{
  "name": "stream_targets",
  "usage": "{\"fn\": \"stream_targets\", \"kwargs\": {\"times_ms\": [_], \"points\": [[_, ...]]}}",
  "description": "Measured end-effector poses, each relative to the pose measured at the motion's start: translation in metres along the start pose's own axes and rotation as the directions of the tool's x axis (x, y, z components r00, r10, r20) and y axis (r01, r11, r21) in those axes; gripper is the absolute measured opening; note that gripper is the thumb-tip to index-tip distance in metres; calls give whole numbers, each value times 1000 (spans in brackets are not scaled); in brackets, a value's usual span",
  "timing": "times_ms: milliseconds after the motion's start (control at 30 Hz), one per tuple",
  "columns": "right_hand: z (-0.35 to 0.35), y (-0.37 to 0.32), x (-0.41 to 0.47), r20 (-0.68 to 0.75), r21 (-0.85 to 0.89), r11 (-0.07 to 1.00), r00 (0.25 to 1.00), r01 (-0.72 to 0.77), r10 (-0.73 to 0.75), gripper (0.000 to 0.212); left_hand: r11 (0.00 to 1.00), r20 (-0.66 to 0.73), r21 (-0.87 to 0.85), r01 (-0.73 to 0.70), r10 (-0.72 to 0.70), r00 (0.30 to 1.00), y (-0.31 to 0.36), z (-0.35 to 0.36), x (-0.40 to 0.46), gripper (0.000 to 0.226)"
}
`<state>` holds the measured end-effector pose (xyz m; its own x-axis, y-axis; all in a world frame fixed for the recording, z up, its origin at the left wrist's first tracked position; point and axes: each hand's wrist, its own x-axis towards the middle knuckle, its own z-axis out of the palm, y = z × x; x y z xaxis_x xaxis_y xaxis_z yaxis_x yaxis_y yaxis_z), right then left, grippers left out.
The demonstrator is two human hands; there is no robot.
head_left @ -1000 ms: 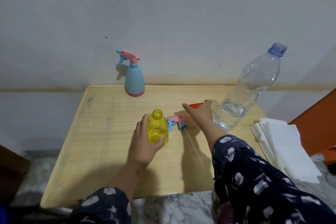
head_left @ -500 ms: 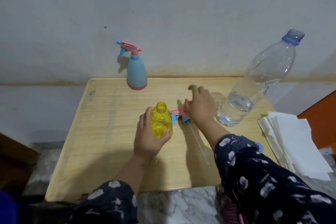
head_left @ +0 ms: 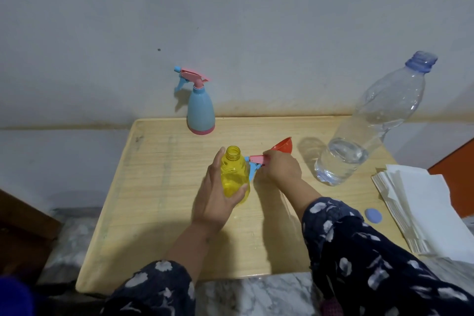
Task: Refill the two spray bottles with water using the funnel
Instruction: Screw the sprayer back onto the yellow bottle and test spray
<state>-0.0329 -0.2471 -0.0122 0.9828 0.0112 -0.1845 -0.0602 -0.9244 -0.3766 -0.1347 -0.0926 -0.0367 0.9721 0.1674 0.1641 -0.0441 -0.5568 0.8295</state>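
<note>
My left hand [head_left: 215,202] grips the yellow bottle [head_left: 234,174] upright, right hand [head_left: 280,168] pinches the funnel [head_left: 282,147] (seat spout squarely in neck).

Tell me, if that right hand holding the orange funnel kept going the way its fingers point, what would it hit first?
The right hand, gripping the orange plastic funnel, points away toward the grey wall. Only bare wooden table seems to lie ahead, so probably the wall; depth is unclear.
</note>
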Motion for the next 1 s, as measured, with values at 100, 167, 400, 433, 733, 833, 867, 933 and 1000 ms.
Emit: {"fn": "stream_targets", "kwargs": {"times_ms": [100, 167, 400, 433, 733, 833, 867, 933, 1000], "points": [[-23, -9, -1, -100, 136, 990, 995, 28, -14, 38, 999, 22, 43, 27, -28, 999, 5, -15, 5, 94], [-46, -19, -2, -183, 298, 954, 983, 36, 20, 42, 993, 62, 106, 49, -56, 996, 8, -27, 7, 92], [-138, -72, -19, -514, 529, 797, 857, 291, 29, 41, 948, 159, 305, 90, -144, 977, 19, -48, 9, 91], [-146, -79, -21, -547, 538, 779, 836, 322, 32, 42, 949, 180, 303, 86, -146, 973, 21, -50, 7, 91], [-162, -98, -40, -681, 507, 747, 731, 430, 41, 42, 958, 235, 286, 33, -103, 967, 41, -52, -12, 88], [-170, -102, -44, -693, 513, 729, 719, 453, 41, 42, 956, 237, 292, 37, -109, 965, 41, -53, -15, 90], [-172, -104, -46, -697, 514, 725, 716, 459, 42, 42, 955, 237, 293, 37, -110, 965, 41, -54, -16, 90], [-171, -105, -49, -701, 516, 718, 712, 467, 41, 40, 957, 233, 288, 36, -106, 967, 44, -55, -15, 89], [-164, -106, -53, -695, 524, 711, 718, 469, 39, 40, 962, 226, 272, 30, -95, 969, 51, -56, -12, 87]]}}
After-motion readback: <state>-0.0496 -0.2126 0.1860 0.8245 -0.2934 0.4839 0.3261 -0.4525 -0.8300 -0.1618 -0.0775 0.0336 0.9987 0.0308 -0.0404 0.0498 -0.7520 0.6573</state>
